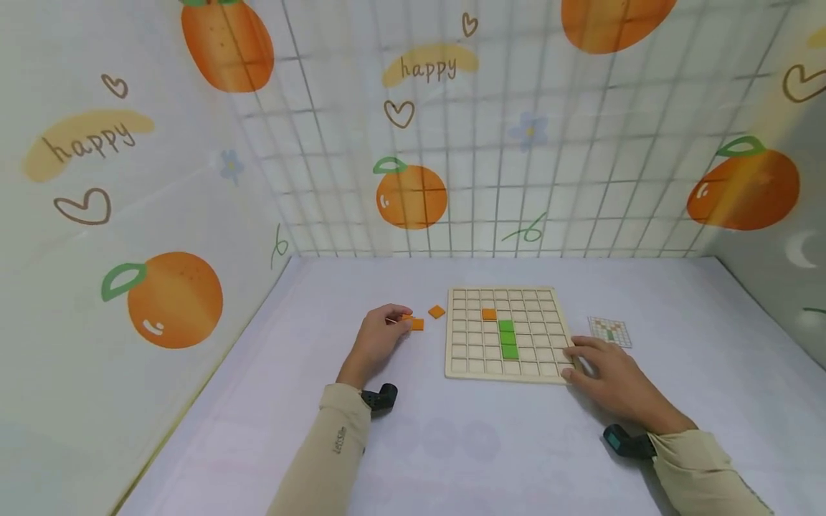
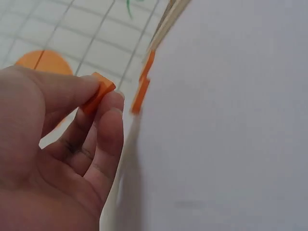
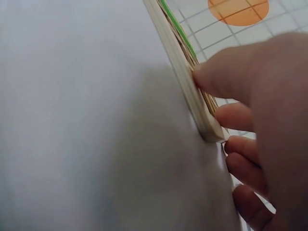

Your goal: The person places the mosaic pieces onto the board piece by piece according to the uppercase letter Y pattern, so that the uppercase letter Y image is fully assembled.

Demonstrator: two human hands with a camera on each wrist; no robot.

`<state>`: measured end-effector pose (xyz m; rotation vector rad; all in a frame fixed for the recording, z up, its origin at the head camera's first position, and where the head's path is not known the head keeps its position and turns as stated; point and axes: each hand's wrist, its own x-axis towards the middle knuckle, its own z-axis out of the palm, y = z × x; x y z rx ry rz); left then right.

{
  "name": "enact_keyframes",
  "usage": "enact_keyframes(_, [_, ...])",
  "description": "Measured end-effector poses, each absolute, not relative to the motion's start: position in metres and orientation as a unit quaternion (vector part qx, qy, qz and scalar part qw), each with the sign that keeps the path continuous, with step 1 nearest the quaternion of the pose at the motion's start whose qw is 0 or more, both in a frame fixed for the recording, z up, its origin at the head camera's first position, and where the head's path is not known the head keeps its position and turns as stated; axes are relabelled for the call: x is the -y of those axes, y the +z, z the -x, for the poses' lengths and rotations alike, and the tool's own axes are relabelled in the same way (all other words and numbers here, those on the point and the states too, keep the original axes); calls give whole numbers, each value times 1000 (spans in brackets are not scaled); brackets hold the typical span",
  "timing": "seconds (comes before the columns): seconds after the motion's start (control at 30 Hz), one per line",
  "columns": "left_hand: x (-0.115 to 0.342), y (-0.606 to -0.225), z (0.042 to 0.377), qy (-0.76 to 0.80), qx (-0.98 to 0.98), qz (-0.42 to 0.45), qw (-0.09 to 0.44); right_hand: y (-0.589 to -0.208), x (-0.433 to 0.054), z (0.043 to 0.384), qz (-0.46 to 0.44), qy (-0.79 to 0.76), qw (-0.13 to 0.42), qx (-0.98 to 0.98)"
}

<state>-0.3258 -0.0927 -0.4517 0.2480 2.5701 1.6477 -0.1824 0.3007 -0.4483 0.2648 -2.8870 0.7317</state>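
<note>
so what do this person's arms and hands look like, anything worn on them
The left hand and right hand are bare, without gloves. The left sleeve and right sleeve are beige; the left bears small dark lettering, too small to read surely. Each wrist carries a black device, left and right, the right one showing a teal patch.

The left forearm (image 1: 329, 451) and right forearm (image 1: 703, 466) reach in from the near side, sleeved to the wrist. The left hand (image 1: 376, 335) pinches with thumb and fingertips, remaining fingers (image 2: 108, 134) bent. The right hand (image 1: 606, 373) is back-up, its thumb and index finger slightly parted.
</note>
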Motion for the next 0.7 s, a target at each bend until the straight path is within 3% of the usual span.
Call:
enact_keyframes(0.2, [70,-446,334,588,-800,-98,73,-453,-304,181,-98,249,90,959])
enact_keyframes(0.7, [41,-445,341,586,-795,-125,95,-447,-301,180,-103,245,92,960])
